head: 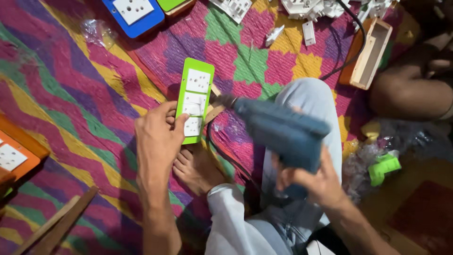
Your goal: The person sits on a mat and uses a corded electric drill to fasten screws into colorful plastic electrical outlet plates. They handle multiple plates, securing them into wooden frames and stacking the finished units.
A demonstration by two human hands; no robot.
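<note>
My left hand (pixel 158 139) grips the lower left edge of a green switch board (pixel 195 99) with white sockets, held upright over the mat. My right hand (pixel 314 182) holds a blue electric drill (pixel 283 132) by its handle, its tip pointing left at the board's right edge beside a wooden strip (pixel 214 113). The drill's black cord (pixel 226 156) runs down past my bare foot (pixel 198 167).
A colourful woven mat (pixel 71 94) covers the floor. A blue switch board (pixel 133 14) lies at top, an orange one (pixel 14 156) at left, a wooden box (pixel 373 52) and white socket parts (pixel 306 9) at top right. Another person's leg (pixel 406 92) rests at right. Wooden slats (pixel 56 222) lie bottom left.
</note>
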